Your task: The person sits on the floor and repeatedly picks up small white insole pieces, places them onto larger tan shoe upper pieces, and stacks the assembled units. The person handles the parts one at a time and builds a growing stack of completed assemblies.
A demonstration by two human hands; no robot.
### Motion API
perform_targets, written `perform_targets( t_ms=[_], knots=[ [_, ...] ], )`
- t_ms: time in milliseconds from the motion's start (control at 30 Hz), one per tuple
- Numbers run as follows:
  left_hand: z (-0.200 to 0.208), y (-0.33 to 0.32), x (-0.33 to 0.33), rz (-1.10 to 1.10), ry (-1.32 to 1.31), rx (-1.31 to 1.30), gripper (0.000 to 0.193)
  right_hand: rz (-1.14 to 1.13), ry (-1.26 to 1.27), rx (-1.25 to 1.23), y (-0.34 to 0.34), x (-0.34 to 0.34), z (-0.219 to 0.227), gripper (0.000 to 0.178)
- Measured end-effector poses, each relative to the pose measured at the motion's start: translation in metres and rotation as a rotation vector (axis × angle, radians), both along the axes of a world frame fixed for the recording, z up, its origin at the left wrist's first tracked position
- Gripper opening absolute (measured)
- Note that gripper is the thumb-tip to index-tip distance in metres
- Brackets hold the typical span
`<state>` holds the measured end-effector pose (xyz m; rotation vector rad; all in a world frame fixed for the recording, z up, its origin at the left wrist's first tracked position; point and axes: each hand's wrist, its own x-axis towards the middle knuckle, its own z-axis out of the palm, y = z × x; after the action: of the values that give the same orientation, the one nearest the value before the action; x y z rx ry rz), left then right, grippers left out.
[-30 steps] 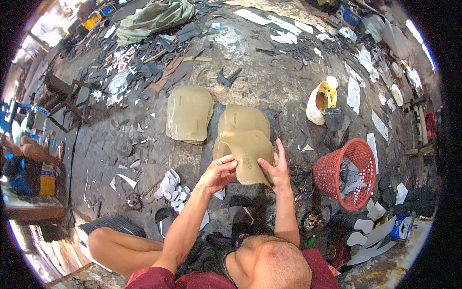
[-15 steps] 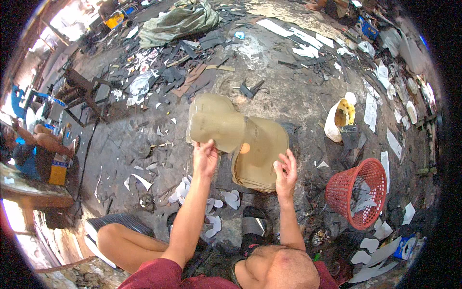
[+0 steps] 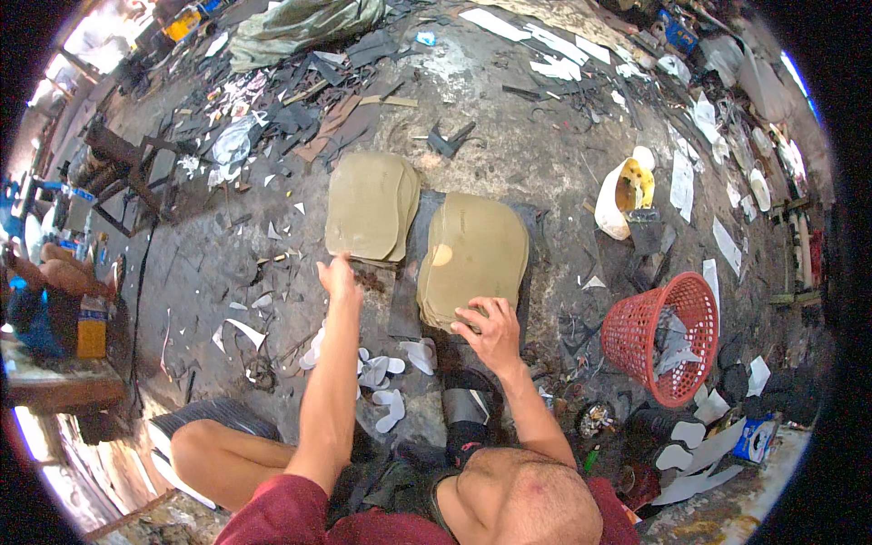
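Observation:
Two piles of olive-tan, round-cornered flat sheets lie on the floor before me. My left hand (image 3: 340, 280) is at the near edge of the left pile (image 3: 371, 204), thumb spread away from the fingers. Its top sheets sit slightly askew. The right pile (image 3: 480, 245) is thicker and bears a small orange round spot on top. At that pile's near edge my right hand (image 3: 493, 331) bends its fingers over the rim of the top sheet, which lies flat. Under the right pile shows a dark mat (image 3: 409, 291).
A red plastic basket (image 3: 631, 341) with scraps tilts at the right. Beyond it stands a cut-open white container (image 3: 613, 204), yellow inside. White sole-shaped pieces (image 3: 389, 409) lie near my feet. A dark metal frame (image 3: 123, 182) is at the left, and a large greenish sack (image 3: 304, 32) at the back.
The sheet my left hand held between the piles now lies on the left pile, and that hand has moved left. My right hand has moved left onto the right pile's near edge.

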<state>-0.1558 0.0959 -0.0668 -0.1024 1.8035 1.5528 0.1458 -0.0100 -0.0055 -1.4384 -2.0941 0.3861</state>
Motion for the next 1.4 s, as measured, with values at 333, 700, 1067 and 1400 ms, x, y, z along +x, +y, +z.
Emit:
perform_targets(
  t_ms=[333, 700, 1067, 1400],
  knots=[
    [-0.007, -0.203, 0.099, -1.087, 1.219, -0.028, 0.04, 0.319, -0.159, -0.024, 0.055, 0.007, 0.009, 0.031],
    [-0.001, -0.202, 0.086, -1.104, 0.978, 0.094, 0.023, -0.339, -0.374, -0.014, 0.107, 0.015, 0.037, 0.018],
    [0.027, -0.176, 0.079, -0.718, -0.115, 0.064, 0.035, -0.176, -0.186, 0.42, 0.079, 0.045, 0.097, 0.016],
    [0.09, -0.17, 0.098, -0.684, -0.35, 0.166, 0.028, -0.105, 0.921, -0.54, -0.031, -0.045, 0.032, 0.04]
  ],
)
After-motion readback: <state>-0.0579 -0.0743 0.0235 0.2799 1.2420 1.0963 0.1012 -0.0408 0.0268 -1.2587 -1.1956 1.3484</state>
